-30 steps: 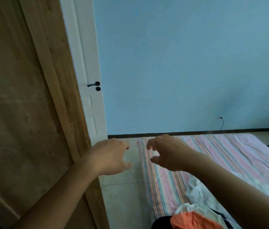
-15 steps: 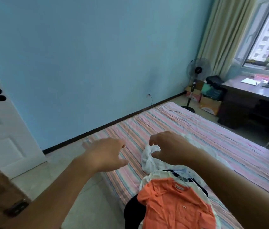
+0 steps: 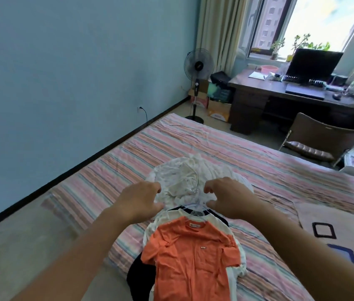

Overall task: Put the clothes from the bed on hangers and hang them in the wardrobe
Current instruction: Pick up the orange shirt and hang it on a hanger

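I see the left hand [image 3: 139,199] hovering over the striped bed [image 3: 258,170], its grip loose and holding nothing. Between the hands a stack of shirts, orange shirt [image 3: 190,257] topmost, lies below a crumpled white garment [image 3: 184,177], with what look like thin hangers [image 3: 196,206] at the collars. The right hand [image 3: 231,198] hangs likewise, grip slack and empty.

Orange shirt [image 3: 190,260] — labels too small, nothing legible
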A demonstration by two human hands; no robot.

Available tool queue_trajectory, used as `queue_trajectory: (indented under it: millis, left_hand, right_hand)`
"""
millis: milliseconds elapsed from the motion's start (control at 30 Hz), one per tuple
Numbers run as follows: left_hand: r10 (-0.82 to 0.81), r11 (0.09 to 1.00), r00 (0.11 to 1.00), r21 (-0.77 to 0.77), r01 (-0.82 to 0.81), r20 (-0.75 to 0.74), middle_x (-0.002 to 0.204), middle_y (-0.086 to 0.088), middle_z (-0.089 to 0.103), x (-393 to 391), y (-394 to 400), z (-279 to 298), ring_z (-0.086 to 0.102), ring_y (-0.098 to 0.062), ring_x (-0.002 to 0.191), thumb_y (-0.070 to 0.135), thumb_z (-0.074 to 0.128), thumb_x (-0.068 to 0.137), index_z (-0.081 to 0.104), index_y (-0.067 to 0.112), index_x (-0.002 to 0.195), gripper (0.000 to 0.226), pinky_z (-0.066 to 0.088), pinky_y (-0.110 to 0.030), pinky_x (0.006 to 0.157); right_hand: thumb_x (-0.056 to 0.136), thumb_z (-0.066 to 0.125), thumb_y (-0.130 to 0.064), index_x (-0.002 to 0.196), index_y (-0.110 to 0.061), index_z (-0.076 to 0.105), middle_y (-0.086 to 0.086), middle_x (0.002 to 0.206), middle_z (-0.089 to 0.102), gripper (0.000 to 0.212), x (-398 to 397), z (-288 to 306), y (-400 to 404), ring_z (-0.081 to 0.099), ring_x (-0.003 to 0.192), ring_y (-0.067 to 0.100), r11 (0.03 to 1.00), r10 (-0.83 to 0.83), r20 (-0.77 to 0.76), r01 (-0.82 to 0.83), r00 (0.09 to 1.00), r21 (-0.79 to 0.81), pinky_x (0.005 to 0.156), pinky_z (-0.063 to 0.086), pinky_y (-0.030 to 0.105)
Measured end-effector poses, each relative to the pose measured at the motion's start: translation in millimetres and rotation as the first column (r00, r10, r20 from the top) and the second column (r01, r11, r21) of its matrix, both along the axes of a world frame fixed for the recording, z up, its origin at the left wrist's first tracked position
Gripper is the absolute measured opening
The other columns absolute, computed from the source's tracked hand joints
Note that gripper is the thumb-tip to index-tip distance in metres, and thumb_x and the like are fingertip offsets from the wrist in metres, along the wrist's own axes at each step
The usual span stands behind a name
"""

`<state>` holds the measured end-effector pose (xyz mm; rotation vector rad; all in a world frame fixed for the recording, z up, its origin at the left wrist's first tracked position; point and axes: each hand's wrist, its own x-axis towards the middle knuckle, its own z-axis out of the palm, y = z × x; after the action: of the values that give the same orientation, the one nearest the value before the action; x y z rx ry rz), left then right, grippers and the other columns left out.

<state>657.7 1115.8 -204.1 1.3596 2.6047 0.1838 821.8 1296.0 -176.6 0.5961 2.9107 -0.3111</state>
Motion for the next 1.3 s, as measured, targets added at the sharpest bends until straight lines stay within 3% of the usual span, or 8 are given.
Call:
queue_trajectory:
  millis: [200,367,567,833,1033,1200,1300]
  left_hand:
    - [0.060,0.997,0.981,-0.059,-0.051,0.182,0.115,0.000,0.062,-17.5,57.8,-67.9,0.060,-0.020,0.094,0.039,0.058,0.090,0.056,0.022,0.126,0.040,0.052,-0.037,0.080]
    - [0.077,0.993,0.972,-0.106,-0.054,0.223,0.120,-0.002,0.061,-31.2,96.7,-121.0,0.060,-0.022,0.103,0.039,0.055,0.091,0.055,0.022,0.127,0.039,0.050,-0.034,0.082]
    - [0.130,0.986,0.952,-0.139,-0.094,0.276,0.120,-0.004,0.064,-39.8,133.9,-187.6,0.060,-0.023,0.109,0.042,0.056,0.093,0.056,0.021,0.125,0.039,0.050,-0.035,0.086]
    - [0.219,0.974,0.923,-0.131,-0.186,0.316,0.119,0.000,0.064,-67.6,164.6,-278.7,0.061,-0.020,0.108,0.036,0.060,0.090,0.060,0.021,0.123,0.036,0.047,-0.031,0.083]
    - [0.273,0.960,0.906,-0.159,-0.232,0.323,0.110,-0.001,0.067,-88.0,182.0,-356.3,0.062,-0.023,0.102,0.033,0.062,0.089,0.064,0.021,0.113,0.027,0.050,-0.034,0.081]
    - [0.284,0.954,0.895,-0.199,-0.227,0.344,0.119,-0.002,0.063,-97.6,197.0,-416.5,0.056,-0.024,0.113,0.033,0.063,0.088,0.063,0.025,0.119,0.032,0.046,-0.040,0.097]
    - [0.261,0.964,0.885,-0.146,-0.221,0.384,0.124,-0.002,0.063,-94.1,199.5,-447.7,0.055,-0.023,0.116,0.019,0.070,0.084,0.063,0.022,0.125,0.042,0.038,-0.027,0.100]
  right_hand:
    - [0.091,0.059,-0.034,0.121,-0.022,0.060,-0.001,0.115,0.065,0.032,-0.2,-49.5,58.0,0.060,0.104,0.023,0.997,-0.070,0.018,0.070,0.997,-0.026,0.074,0.049,0.034]
    - [0.090,0.057,-0.029,0.114,-0.016,0.061,0.003,0.115,0.065,0.028,-6.1,-101.1,96.4,0.060,0.107,0.025,0.992,-0.119,0.050,0.121,0.992,-0.024,0.082,0.052,0.038]
    - [0.091,0.056,-0.027,0.113,-0.017,0.063,0.005,0.112,0.065,0.025,-21.0,-172.8,133.6,0.060,0.107,0.026,0.982,-0.169,0.083,0.176,0.982,-0.073,0.071,0.039,0.031]
    - [0.092,0.053,-0.023,0.116,-0.017,0.060,0.003,0.117,0.064,0.025,-49.0,-283.3,181.2,0.059,0.110,0.025,0.972,-0.202,0.101,0.212,0.974,-0.105,0.083,0.049,0.036]
    - [0.091,0.056,-0.021,0.116,-0.016,0.061,0.004,0.115,0.065,0.027,-69.7,-370.0,206.3,0.059,0.109,0.026,0.924,-0.295,0.080,0.305,0.952,-0.229,0.086,0.049,0.039]
    - [0.088,0.056,-0.022,0.111,-0.018,0.065,0.001,0.113,0.067,0.025,-76.9,-439.5,218.1,0.061,0.106,0.024,0.879,-0.373,0.104,0.387,0.922,-0.280,0.080,0.049,0.036]
    - [0.084,0.058,-0.019,0.110,-0.018,0.065,0.000,0.115,0.066,0.027,-79.1,-474.5,221.6,0.060,0.108,0.025,0.862,-0.393,0.114,0.408,0.913,-0.301,0.082,0.049,0.036]
